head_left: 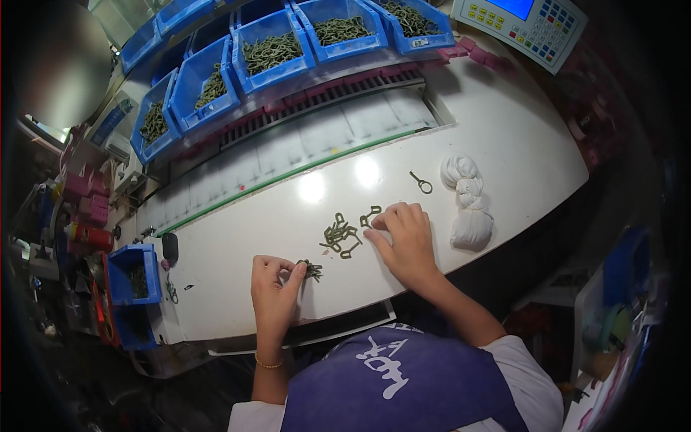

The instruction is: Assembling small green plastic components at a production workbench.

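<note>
My left hand (pixel 276 284) pinches a small bunch of dark green looped cord pieces (pixel 312 271) between thumb and fingertips, low over the white tabletop near its front edge. Just beyond it lies a loose pile of the same green cord pieces (pixel 340 234). At the right side of that pile, my right hand (pixel 404 237) hovers with thumb and forefinger slightly apart. Its fingertips are right beside a separate green cord piece (pixel 370 215), and whether they touch it is hard to see.
A single green loop (pixel 425 186) and a knotted white cloth bundle (pixel 469 205) lie to the right. Blue bins (pixel 277 70) of green cord pieces line the back, by a keypad device (pixel 522 29). At the left stand a blue bin (pixel 133 273) and small scissors (pixel 171 289).
</note>
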